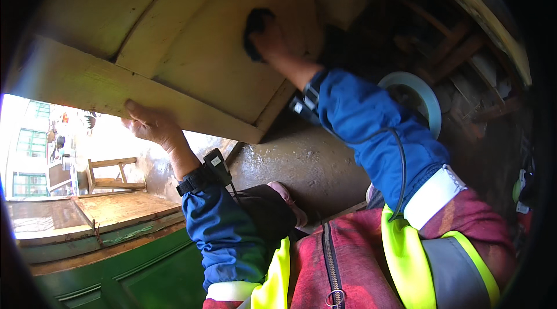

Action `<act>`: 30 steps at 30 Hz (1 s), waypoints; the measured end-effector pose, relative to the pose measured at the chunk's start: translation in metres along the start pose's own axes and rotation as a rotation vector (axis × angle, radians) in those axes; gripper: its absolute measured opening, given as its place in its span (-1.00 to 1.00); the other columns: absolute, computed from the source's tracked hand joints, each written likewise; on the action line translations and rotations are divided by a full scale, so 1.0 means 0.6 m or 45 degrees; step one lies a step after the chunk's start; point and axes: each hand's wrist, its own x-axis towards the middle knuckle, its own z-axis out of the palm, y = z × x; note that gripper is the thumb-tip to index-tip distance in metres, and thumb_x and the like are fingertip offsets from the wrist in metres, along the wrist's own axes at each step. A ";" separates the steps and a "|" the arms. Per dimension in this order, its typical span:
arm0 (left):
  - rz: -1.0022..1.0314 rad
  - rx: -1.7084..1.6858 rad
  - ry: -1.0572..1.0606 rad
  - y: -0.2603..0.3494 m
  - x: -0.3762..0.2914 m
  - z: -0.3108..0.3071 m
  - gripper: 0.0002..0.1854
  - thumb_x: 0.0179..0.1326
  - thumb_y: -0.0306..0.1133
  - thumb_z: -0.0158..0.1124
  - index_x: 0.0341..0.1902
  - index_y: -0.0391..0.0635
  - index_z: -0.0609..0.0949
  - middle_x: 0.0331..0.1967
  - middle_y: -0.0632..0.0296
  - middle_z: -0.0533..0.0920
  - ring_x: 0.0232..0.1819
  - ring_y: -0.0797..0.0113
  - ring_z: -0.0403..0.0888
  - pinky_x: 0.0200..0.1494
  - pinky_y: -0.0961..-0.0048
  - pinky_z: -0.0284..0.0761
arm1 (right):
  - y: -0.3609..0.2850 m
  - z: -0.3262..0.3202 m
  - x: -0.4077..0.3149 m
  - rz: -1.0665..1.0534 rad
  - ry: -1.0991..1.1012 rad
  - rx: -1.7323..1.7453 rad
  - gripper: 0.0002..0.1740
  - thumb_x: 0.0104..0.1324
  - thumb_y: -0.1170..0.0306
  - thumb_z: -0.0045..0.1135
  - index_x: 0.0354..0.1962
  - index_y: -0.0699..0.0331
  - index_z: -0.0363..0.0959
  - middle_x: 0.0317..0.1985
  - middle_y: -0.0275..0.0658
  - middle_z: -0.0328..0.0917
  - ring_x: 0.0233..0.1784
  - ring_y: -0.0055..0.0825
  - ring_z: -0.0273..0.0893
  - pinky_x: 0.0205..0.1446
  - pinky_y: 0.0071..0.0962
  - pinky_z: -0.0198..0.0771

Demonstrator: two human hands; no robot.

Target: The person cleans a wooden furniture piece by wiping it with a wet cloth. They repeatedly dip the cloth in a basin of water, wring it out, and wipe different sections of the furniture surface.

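Note:
A yellowish panelled wooden door (209, 48) spans the upper part of the view, with a curved moulding across it. My right hand (274, 39) presses a dark cloth or pad (254, 35) flat against one of its recessed panels; the hand is slightly blurred. At the door's near edge, my left hand (150, 124) has its thumb on the face and its fingers around the edge, partly out of sight behind it. Black devices are strapped at both wrists.
A pale blue basin (433, 104) stands on the wet-looking floor (300, 169) to the right. Dark timber pieces (457, 56) are piled behind it. At left lie a green panelled cabinet or door (161, 274) and a wooden frame (130, 209), with a wooden stool (115, 174) beyond in bright light.

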 end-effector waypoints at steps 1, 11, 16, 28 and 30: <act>-0.029 -0.047 0.027 -0.001 -0.001 0.000 -0.31 0.38 0.08 0.05 0.15 -0.44 0.32 -0.07 -0.08 0.50 -0.08 0.26 0.47 -0.03 0.35 0.46 | 0.004 0.013 -0.026 -0.050 -0.077 0.002 -0.30 0.09 0.35 0.14 0.21 0.32 0.22 0.14 0.18 0.33 0.24 0.13 0.28 0.30 -0.15 0.28; -0.028 0.087 0.107 -0.020 0.007 0.001 -0.39 0.43 0.00 -0.02 0.08 -0.47 0.42 0.00 -0.15 0.54 -0.06 0.12 0.46 0.08 0.18 0.38 | 0.219 0.013 -0.032 0.452 -0.042 0.088 -0.45 0.15 0.31 0.08 0.13 0.28 0.37 0.11 0.06 0.46 0.18 -0.05 0.43 0.23 -0.21 0.34; 0.069 0.129 0.137 -0.025 0.007 -0.001 -0.36 0.43 0.02 -0.03 -0.07 -0.52 0.55 0.07 -0.17 0.51 0.05 0.05 0.42 0.22 0.15 0.29 | 0.111 -0.048 0.067 -0.198 0.463 0.451 -0.30 0.13 0.38 0.19 0.25 0.27 0.22 0.16 0.04 0.39 0.26 -0.09 0.35 0.31 -0.27 0.25; 0.121 0.153 0.193 -0.031 0.010 -0.001 -0.38 0.42 0.04 -0.02 0.00 -0.45 0.53 -0.01 -0.16 0.50 -0.02 0.07 0.46 0.02 0.24 0.42 | 0.181 -0.089 0.118 -0.589 0.277 -0.608 -0.24 0.08 0.45 0.20 0.28 0.26 0.19 0.30 0.21 0.11 0.34 0.15 0.13 0.38 -0.13 0.17; -0.017 0.035 0.148 -0.027 0.005 -0.002 -0.39 0.43 0.01 -0.03 0.04 -0.46 0.49 0.03 -0.15 0.45 0.01 0.09 0.43 0.06 0.26 0.39 | 0.264 -0.094 0.064 -0.301 -0.048 -0.481 -0.25 0.02 0.50 0.17 0.25 0.27 0.25 0.33 0.12 0.13 0.35 -0.03 0.19 0.36 -0.23 0.21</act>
